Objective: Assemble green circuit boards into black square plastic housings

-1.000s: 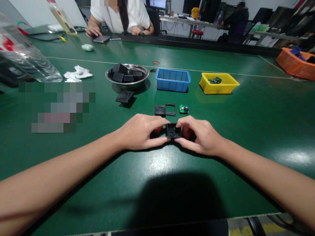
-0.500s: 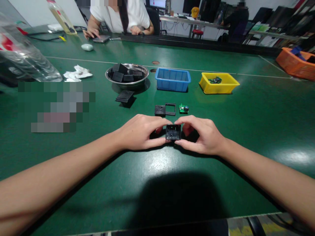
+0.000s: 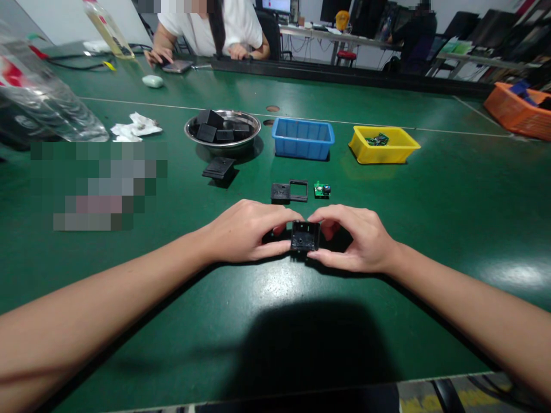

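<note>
Between my two hands is a small black plastic case point(image 3: 305, 236), its open hollow side facing me. My left hand point(image 3: 253, 230) grips its left side with thumb and fingers. My right hand point(image 3: 355, 238) pinches the right side in the same way. Just beyond my fingers lie a black cover point(image 3: 280, 193) and a thin black frame point(image 3: 298, 190), side by side and touching. Right of them rests a small green circuit board point(image 3: 322, 190) with a dark round part on it.
Behind stand a metal bowl point(image 3: 222, 148) of black cases, a blue bin point(image 3: 303, 148) and a yellow bin point(image 3: 384, 154) with circuit boards. A black piece point(image 3: 218, 168) lies before the bowl. Bottles and crumpled tissue point(image 3: 136, 127) are at left, an orange basket point(image 3: 519, 117) far right. A person sits opposite.
The black case has tilted slightly, so more of its hollow inside shows. Both hands keep their hold on it, with the right fingers shifted a little.
</note>
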Demonstrator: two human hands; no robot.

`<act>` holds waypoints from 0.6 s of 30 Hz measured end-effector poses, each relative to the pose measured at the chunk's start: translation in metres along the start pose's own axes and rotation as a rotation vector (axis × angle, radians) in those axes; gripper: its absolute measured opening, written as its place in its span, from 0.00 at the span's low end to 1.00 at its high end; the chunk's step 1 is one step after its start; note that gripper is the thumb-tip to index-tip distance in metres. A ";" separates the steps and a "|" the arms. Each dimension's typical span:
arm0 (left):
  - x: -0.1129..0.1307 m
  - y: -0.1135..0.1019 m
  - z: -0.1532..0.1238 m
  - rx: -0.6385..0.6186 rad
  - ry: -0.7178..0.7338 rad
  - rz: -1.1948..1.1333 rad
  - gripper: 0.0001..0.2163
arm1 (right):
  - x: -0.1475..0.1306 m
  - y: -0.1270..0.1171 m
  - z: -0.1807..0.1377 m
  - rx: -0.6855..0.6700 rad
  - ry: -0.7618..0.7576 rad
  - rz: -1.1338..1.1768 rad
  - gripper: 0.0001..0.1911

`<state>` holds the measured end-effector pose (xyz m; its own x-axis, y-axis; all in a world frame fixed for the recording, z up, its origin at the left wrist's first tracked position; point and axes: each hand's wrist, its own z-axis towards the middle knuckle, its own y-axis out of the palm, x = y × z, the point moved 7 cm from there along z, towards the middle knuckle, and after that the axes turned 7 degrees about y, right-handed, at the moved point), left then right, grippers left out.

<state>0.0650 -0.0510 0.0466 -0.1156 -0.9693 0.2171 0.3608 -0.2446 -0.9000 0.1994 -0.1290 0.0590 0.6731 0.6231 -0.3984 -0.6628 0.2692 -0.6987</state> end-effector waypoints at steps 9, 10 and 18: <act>0.003 -0.001 -0.001 0.020 0.041 0.066 0.11 | 0.001 0.001 0.000 -0.008 0.004 0.019 0.18; 0.003 -0.002 -0.001 0.024 0.042 0.070 0.11 | 0.001 0.001 0.000 -0.015 0.016 0.023 0.18; 0.006 -0.008 0.000 0.117 0.008 0.042 0.14 | 0.015 0.014 0.000 -0.183 0.252 0.078 0.15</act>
<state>0.0614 -0.0550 0.0547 -0.1057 -0.9786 0.1765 0.4706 -0.2056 -0.8581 0.1999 -0.1156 0.0432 0.6976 0.4293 -0.5737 -0.6610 0.0768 -0.7464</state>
